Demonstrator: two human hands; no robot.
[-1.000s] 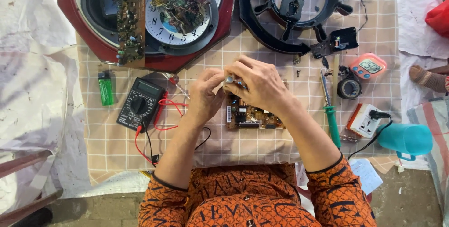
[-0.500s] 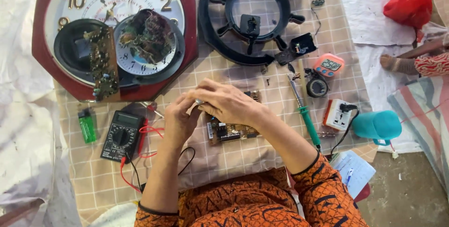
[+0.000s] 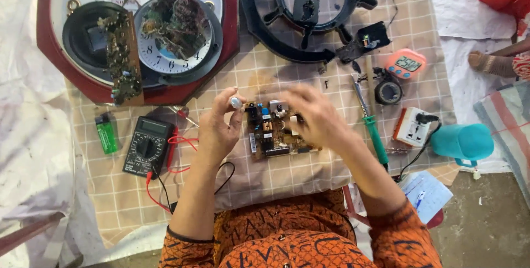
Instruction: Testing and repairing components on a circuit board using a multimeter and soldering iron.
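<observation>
Item 1. Your left hand (image 3: 218, 130), centre of the frame: closed, thumb and forefinger pinching a small round whitish part (image 3: 236, 103) just above the board's upper left corner. Risk: the part is small and held only at the fingertips; a loosened pinch would drop it onto the checked beige cloth (image 3: 265, 74), where it could roll among the clutter.

Item 2. Your right hand (image 3: 314, 117), centre right: blurred, fingers spread over the board; I cannot tell whether it grips anything. Risk: a quick sweep could catch the upright components or push the board aside.

Item 3. Brown rectangular circuit board with blue and black components (image 3: 273, 130), centre of the frame, lying on the cloth between your hands. Risk: it appears unsecured, so pressure at one edge could tilt or slide it.

Item 4. Green-handled soldering iron (image 3: 371, 121), right of the board, just beside your right forearm. Risk: if hot, a brushing wrist or the cloth could burn; its heat cannot be judged.

Item 5. Black multimeter with red and black leads (image 3: 144, 146), lower left, leads running beside your left forearm. Risk: an arm movement could snag them and drag the meter.

Item 6. White socket block with black plug (image 3: 413, 127), right. Risk: its cable trails near your right elbow.
</observation>
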